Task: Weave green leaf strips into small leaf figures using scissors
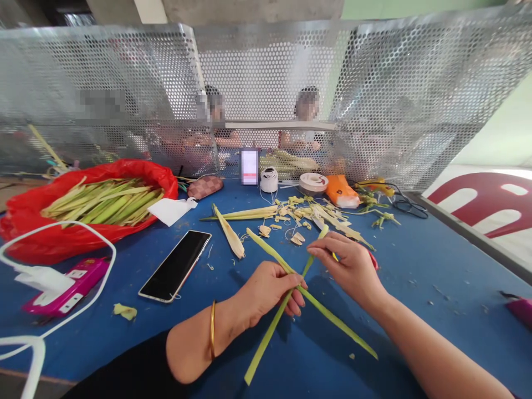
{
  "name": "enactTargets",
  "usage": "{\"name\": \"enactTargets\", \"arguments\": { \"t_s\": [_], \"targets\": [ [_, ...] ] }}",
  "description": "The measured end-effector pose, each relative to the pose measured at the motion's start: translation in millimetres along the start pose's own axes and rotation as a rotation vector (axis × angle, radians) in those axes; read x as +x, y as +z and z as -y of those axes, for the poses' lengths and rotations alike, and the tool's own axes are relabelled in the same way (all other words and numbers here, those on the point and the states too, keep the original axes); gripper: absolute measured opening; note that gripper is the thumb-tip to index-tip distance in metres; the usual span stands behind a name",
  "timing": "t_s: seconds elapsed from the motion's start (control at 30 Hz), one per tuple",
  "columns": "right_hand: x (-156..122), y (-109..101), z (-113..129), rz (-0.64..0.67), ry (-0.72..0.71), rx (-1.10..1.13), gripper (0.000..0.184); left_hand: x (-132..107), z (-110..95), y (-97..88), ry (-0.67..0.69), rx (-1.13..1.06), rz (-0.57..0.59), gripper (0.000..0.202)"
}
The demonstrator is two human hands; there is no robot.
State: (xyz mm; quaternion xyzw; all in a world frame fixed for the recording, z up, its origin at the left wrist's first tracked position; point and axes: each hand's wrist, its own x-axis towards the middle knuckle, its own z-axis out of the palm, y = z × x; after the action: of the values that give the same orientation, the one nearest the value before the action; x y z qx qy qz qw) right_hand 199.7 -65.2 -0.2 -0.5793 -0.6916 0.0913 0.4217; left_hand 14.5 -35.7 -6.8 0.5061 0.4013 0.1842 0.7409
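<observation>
My left hand (270,288), with a gold bangle (213,337) on its wrist, is closed around two crossed green palm-leaf strips (324,313) above the blue table (415,266). My right hand (351,266) pinches the upper part of one strip between thumb and fingers. Something red shows behind my right hand, partly hidden. One strip runs down towards me, the other slants off to the right.
A red bag (45,221) full of green leaf strips lies at left. A black phone (175,265), a pink charger with white cable (68,288), leaf scraps (307,216), thread spool (269,180), tape roll (313,183) and orange tool (341,191) lie around. Perforated metal screen (374,83) stands behind; people sit beyond it.
</observation>
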Motion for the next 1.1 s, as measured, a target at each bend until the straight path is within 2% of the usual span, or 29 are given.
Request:
{"name": "enactTargets", "arguments": {
  "t_s": [0.1, 0.13, 0.23, 0.3, 0.43, 0.57, 0.67, 0.77, 0.87, 0.97, 1.1],
  "targets": [
    [0, 4, -3, -0.072, 0.167, -0.014, 0.026, 2, 1, -0.7, 0.046, -0.045, -0.072, 0.022],
    [0, 6, -5, -0.034, 0.243, 0.032, 0.03, 2, 2, -0.9, 0.048, -0.051, -0.071, 0.022],
    [0, 15, -5, 0.222, 0.416, 0.346, 0.038, 4, 7, -0.9, 0.029, -0.029, -0.012, 0.024],
    [-2, 21, -2, 0.293, 0.488, 0.525, 0.037, 4, 11, -0.5, 0.027, -0.011, 0.026, 0.025],
    [-7, 32, 1, 0.195, 0.542, 0.621, 0.033, 5, 13, 0.4, 0.045, -0.002, 0.049, 0.023],
    [-5, 33, -3, 0.159, 0.516, 0.618, 0.035, 5, 6, -0.5, 0.007, -0.022, -0.001, 0.021],
    [-1, 24, -6, 0.176, 0.411, 0.453, 0.035, 5, -1, -4.2, 0.015, -0.087, -0.058, 0.028],
    [1, 13, -5, 0.299, 0.261, 0.219, 0.029, 5, -4, -8.9, 0.039, -0.143, -0.106, 0.033],
    [-3, 10, 1, 0.438, 0.116, 0.044, 0.027, 9, -3, -11.2, 0.08, -0.145, -0.177, 0.019],
    [-8, 13, 6, 0.416, -0.001, -0.06, 0.033, 13, 1, -11.0, 0.103, -0.135, -0.229, 0.011],
    [-10, 18, 4, 0.395, 0.019, -0.047, 0.035, 15, 3, -11.8, 0.117, -0.142, -0.28, 0.01]
  ]
}}
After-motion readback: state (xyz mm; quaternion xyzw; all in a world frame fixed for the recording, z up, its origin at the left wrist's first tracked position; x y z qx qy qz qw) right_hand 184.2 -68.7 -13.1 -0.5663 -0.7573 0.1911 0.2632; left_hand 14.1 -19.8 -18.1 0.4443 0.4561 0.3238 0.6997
